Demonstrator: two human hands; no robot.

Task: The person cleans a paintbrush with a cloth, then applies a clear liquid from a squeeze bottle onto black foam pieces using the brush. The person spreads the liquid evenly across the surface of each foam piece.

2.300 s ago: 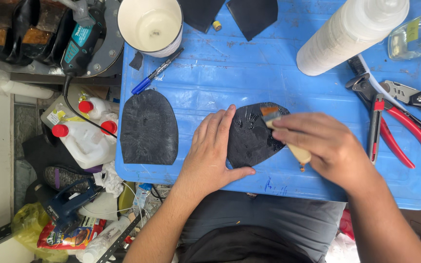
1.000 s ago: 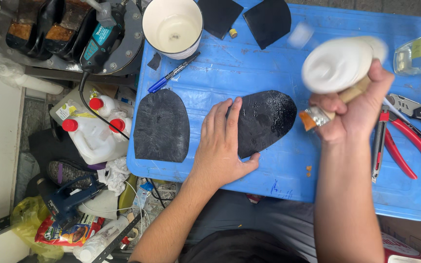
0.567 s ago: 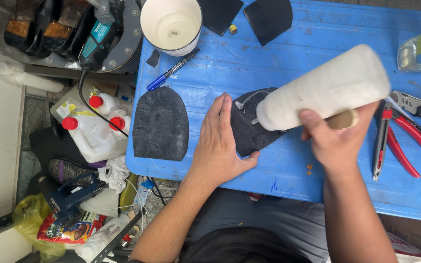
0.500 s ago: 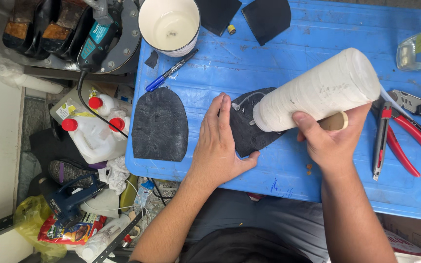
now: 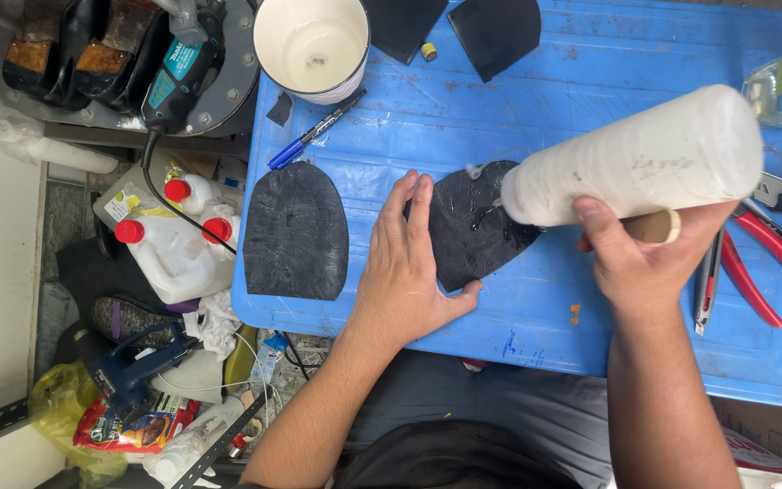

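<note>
My left hand point(image 5: 406, 272) lies flat with spread fingers on the left edge of a black rubber sole piece point(image 5: 468, 237) on the blue plastic lid point(image 5: 518, 118). My right hand point(image 5: 644, 258) grips a large white squeeze bottle point(image 5: 635, 158) tipped sideways, its nozzle over the sole piece with a wet glossy line under it. The same hand also pinches a wooden brush handle point(image 5: 655, 226) beneath the bottle. A second black sole piece point(image 5: 296, 231) lies to the left, apart from my hands.
Red-handled pliers point(image 5: 767, 272) and a cutter lie at the right. A white bucket point(image 5: 311, 43), a blue marker point(image 5: 309, 131) and two dark rubber cut-offs point(image 5: 495, 32) sit at the far edge. A power tool point(image 5: 174, 77), red-capped jugs point(image 5: 174, 244) and clutter fill the left.
My right hand stopped brushing, picked up the white bottle with the brush still held, tipped it over the sole piece and shifted it slightly right. The left hand stayed pressing the sole.
</note>
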